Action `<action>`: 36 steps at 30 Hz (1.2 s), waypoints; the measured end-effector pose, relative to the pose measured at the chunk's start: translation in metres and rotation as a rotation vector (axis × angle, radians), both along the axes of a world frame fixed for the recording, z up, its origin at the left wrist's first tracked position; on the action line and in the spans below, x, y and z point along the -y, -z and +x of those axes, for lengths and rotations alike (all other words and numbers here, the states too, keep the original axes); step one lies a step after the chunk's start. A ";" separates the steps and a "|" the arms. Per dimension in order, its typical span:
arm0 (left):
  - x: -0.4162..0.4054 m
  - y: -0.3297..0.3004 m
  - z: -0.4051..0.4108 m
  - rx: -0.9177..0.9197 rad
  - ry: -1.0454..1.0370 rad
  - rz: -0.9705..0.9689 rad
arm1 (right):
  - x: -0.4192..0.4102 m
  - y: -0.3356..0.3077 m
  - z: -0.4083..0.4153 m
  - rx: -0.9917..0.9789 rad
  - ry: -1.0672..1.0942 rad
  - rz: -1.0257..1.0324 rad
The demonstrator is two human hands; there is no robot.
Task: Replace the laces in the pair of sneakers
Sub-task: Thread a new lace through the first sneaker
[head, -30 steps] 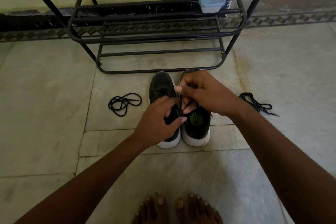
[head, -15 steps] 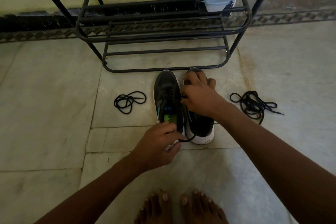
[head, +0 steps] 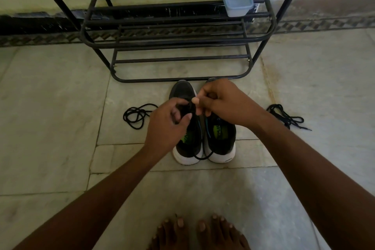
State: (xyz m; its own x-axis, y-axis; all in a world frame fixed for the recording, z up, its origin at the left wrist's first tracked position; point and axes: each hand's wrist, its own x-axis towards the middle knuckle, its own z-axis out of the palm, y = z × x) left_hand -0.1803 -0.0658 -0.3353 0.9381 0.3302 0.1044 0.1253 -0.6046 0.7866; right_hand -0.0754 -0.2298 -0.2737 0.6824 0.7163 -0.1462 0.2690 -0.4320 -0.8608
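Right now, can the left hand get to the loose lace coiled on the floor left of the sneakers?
Probably yes: the loose lace lies on bare floor just beyond the left hand, nothing between, but that hand is pinching the lace being worked.

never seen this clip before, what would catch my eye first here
Both hands, left hand and right hand, meet over a pair of black sneakers on the floor, working a black lace at the left shoe. Loose lace bundles lie either side: one left, one right. A black rack stands behind.
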 end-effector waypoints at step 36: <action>-0.029 0.025 0.010 -0.314 -0.123 -0.240 | -0.014 0.039 0.000 -0.285 0.318 0.186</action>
